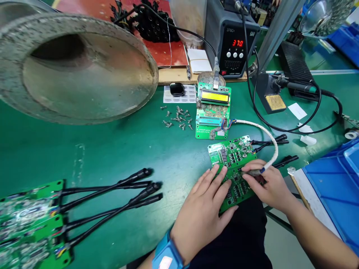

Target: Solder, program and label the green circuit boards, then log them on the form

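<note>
My left hand (204,207) lies flat with its fingers spread on a green circuit board (234,170) at the table's near edge, pinning it down. My right hand (270,185) pinches a grey probe tip (254,172) on a white coiled cable (269,140) and presses it onto the board. The cable runs back to a green programmer board (213,112) with a lit yellow display. Black leads (270,141) stick out from the circuit board's right side.
A large metal funnel hood (75,67) hangs over the left. Loose screws (178,117) lie mid-table. A soldering station (234,39) reads 370, with its iron stand (273,97). More boards with black leads (30,220) lie at the lower left. Blue bins (333,186) stand at the right.
</note>
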Available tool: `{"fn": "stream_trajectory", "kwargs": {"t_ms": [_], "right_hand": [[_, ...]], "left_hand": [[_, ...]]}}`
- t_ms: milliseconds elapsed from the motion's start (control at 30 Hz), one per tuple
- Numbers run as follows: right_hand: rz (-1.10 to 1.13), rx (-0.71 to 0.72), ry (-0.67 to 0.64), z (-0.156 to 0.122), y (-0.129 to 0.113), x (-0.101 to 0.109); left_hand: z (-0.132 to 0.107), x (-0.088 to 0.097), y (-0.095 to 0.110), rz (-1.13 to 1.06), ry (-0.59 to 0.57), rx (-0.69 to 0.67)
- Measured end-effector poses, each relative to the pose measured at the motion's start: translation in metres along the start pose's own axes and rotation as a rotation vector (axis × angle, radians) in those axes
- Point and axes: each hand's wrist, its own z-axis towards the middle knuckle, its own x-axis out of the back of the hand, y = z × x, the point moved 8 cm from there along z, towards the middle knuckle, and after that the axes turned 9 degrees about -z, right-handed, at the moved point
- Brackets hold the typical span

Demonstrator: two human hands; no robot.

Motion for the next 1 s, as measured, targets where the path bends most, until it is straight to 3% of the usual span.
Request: {"fn": "stream_trajectory", "kwargs": {"t_ms": [667,1000], "right_hand": [[-0.034,0.045,0.144,-0.0034,-0.005,0.0026],[-0.05,0.078,0.102,-0.0035,-0.0059,0.0018]], "left_hand": [[0.0004,-0.0015,0.0006,0.013,-0.02,-0.003],[0.0004,-0.0008,-0.0009,-0.024,-0.021,0.015]]}}
